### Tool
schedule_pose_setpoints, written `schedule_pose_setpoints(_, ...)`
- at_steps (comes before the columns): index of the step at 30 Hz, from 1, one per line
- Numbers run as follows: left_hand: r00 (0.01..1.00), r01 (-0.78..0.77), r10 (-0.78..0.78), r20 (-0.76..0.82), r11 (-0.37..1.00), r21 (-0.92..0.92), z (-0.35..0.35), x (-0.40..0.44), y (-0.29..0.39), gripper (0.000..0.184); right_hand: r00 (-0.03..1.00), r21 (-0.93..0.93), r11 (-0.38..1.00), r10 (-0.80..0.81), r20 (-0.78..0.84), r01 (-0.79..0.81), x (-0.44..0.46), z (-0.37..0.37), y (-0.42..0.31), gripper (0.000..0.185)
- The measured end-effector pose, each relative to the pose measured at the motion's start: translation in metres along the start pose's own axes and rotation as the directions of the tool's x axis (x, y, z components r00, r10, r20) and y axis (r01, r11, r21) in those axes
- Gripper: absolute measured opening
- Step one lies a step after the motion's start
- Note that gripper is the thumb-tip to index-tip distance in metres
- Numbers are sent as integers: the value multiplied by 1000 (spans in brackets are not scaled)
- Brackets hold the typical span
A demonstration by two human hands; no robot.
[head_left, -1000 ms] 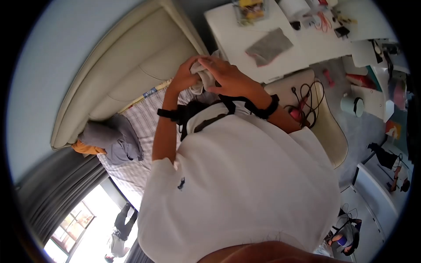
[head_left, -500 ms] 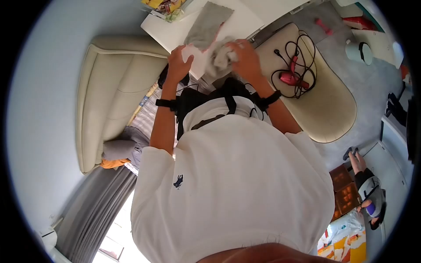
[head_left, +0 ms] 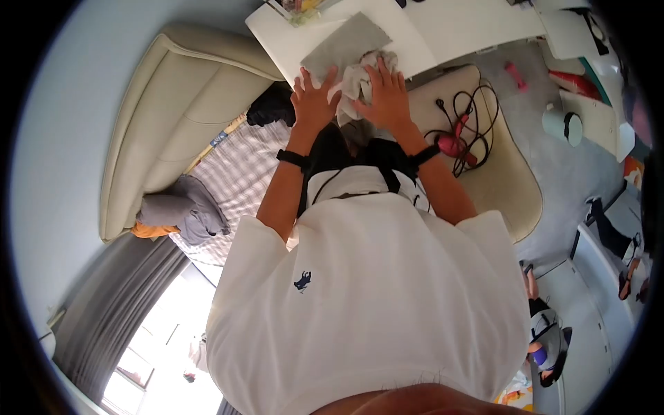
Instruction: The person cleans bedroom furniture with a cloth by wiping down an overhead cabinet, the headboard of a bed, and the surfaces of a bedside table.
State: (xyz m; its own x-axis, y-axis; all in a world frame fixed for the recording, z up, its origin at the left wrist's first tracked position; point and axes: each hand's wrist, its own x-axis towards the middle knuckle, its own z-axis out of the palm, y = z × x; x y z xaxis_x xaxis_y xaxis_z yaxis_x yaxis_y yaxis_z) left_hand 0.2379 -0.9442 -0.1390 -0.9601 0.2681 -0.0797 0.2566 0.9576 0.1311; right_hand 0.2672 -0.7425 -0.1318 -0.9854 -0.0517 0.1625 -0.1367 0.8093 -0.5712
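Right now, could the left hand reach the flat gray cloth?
Probably yes: the left hand is spread by the near edge of the gray cloth, and the crumpled cloth under the right hand leaves that side free.

Pale blue wall (head_left: 66,159) beside cream headboard (head_left: 187,121); grey curtain (head_left: 117,325) by bright window (head_left: 128,372); grey floor (head_left: 564,181).

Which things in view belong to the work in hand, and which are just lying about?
In the work:
left hand
right hand
crumpled pale cloth
flat grey cloth
white table

Lying about:
red hair dryer on the cream seat
pink dumbbell
grey fabric bundle
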Motion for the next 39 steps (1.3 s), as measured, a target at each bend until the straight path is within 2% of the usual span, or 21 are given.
schedule_pose_setpoints(2, 1000, 28, -28, -4, 999, -17, -3, 1, 1, 65, 1000, -31, 1000, 1, 11, 0, 2, -5, 2, 80)
schedule_pose_setpoints(4, 997, 52, -46, 66, 995, -87, -6, 2, -1, 67, 1000, -48, 999, 0, 23, 1, 5, -5, 13, 81)
schedule_pose_setpoints(6, 998, 50, -47, 35, 995, -87, 3, -1, -6, 65, 999, -63, 997, -36, 29, 38, 7, -3, 23, 80)
schedule_pose_setpoints(8, 996, 21, -28, -90, 997, -75, 13, -5, -4, 67, 997, -43, 997, -63, 37, 65, 7, 7, 23, 79)
schedule_pose_setpoints(10, 993, 31, -35, -116, 999, -37, 23, -7, -6, 68, 997, -103, 992, -71, 40, 75, 4, 16, 24, 79)
schedule_pose_setpoints(12, 979, 9, -9, -205, 1000, -5, 31, -11, -6, 70, 995, -83, 992, -90, 38, 93, 2, 20, 17, 77)
schedule_pose_setpoints(14, 983, 2, -3, -181, 1000, -4, 35, -8, -9, 71, 997, -64, 995, -80, 22, 82, 3, 21, 20, 75)
schedule_pose_setpoints(17, 986, 6, -18, -167, 997, -71, 31, -10, -8, 67, 979, -29, 983, -176, 98, 180, 6, 10, 36, 74)
schedule_pose_setpoints(18, 988, -16, 3, -157, 996, -83, 32, -8, -8, 67, 984, -43, 987, -152, 98, 157, 10, 8, 50, 74)
schedule_pose_setpoints(20, 988, 1, -11, -154, 998, -63, 33, -10, -8, 65, 980, -41, 981, -189, 64, 192, 17, -1, 81, 73)
schedule_pose_setpoints(22, 985, -17, -2, -173, 994, -106, 34, -11, -8, 64, 988, -32, 988, -153, 36, 154, 22, -13, 102, 71)
schedule_pose_setpoints(24, 977, -41, 15, -212, 992, -119, 36, -8, -11, 63, 984, -47, 990, -140, -112, 136, 29, -16, 107, 69)
schedule_pose_setpoints(26, 981, -39, 16, -195, 993, -115, 36, -7, -12, 64, 988, -58, 992, -118, -96, 113, 25, -6, 98, 73)
schedule_pose_setpoints(28, 984, -40, 19, -178, 993, -115, 34, -8, -12, 65, 974, -69, 995, -84, -211, 71, 20, 10, 86, 73)
schedule_pose_setpoints(31, 989, -17, 1, -150, 994, -106, 33, -7, -11, 66, 988, -32, 993, -119, -95, 116, 7, 23, 55, 76)
schedule_pose_setpoints(34, 979, -26, -9, -205, 985, -170, 39, -3, -13, 67, 987, 29, 987, -161, 19, 160, 2, 31, 31, 78)
schedule_pose_setpoints(35, 981, -34, 0, -193, 984, -173, 41, -2, -15, 67, 983, 67, 980, -185, -11, 186, 1, 32, 30, 78)
schedule_pose_setpoints(39, 989, -17, -16, -148, 977, -214, 34, -8, -12, 68, 976, 119, 971, -214, 31, 209, 5, 14, 41, 76)
